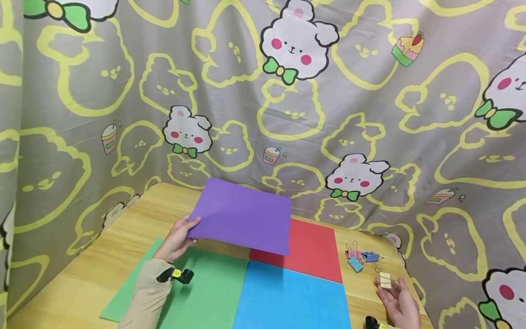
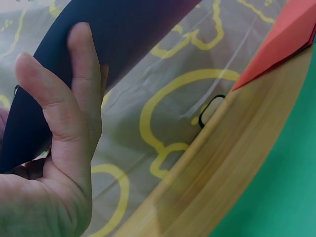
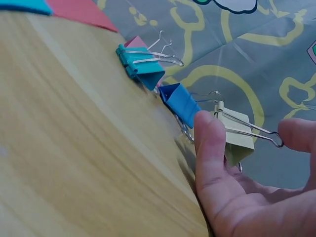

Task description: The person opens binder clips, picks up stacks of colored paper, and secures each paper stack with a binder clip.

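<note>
My left hand (image 1: 176, 240) pinches the left edge of a purple sheet (image 1: 242, 214) and holds it raised and tilted above the table. In the left wrist view that sheet (image 2: 123, 39) looks dark, with fingers on its near face. At the table's right side my right hand (image 1: 398, 301) holds a pale yellow binder clip (image 1: 385, 280). The right wrist view shows the clip (image 3: 239, 133) between thumb and fingers, a fingertip touching its wire handle. Beyond it lie a blue binder clip (image 1: 370, 257), a teal one (image 1: 355, 264) and a pink one (image 1: 353, 253).
Green (image 1: 205, 283), blue (image 1: 291, 297) and red (image 1: 316, 249) sheets lie side by side on the wooden table (image 1: 102, 256). The purple sheet partly covers the red one. A patterned grey curtain (image 1: 230, 105) hangs around the table's back and sides.
</note>
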The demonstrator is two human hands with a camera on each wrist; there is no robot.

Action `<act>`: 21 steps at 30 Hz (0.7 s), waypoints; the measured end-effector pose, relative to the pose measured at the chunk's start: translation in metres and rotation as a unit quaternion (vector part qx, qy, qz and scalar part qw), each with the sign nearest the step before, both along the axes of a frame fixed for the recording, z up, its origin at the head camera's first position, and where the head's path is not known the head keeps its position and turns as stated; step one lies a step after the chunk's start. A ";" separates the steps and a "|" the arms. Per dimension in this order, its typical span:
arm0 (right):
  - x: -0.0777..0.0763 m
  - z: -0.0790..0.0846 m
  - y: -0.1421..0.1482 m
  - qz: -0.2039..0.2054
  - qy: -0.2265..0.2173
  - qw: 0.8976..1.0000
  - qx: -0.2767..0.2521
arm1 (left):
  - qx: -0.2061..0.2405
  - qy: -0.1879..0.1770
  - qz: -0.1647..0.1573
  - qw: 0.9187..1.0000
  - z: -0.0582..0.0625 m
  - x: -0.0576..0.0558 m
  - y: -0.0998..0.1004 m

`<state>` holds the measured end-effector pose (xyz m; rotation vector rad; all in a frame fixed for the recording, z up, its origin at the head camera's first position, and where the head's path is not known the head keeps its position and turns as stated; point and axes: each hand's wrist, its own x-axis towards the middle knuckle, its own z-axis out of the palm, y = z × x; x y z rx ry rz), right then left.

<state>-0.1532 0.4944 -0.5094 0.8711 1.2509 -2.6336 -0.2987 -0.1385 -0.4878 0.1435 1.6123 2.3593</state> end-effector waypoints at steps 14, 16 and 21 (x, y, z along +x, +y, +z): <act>-0.008 0.006 -0.005 -0.022 0.016 0.999 -0.037 | -0.006 0.001 -0.004 1.000 0.001 0.000 0.007; -0.009 0.005 -0.006 -0.032 0.035 0.996 -0.078 | -0.004 0.000 -0.006 1.000 0.002 0.000 0.007; -0.010 0.005 -0.009 -0.021 0.105 0.988 -0.115 | -0.005 0.003 -0.010 1.000 0.002 0.001 0.009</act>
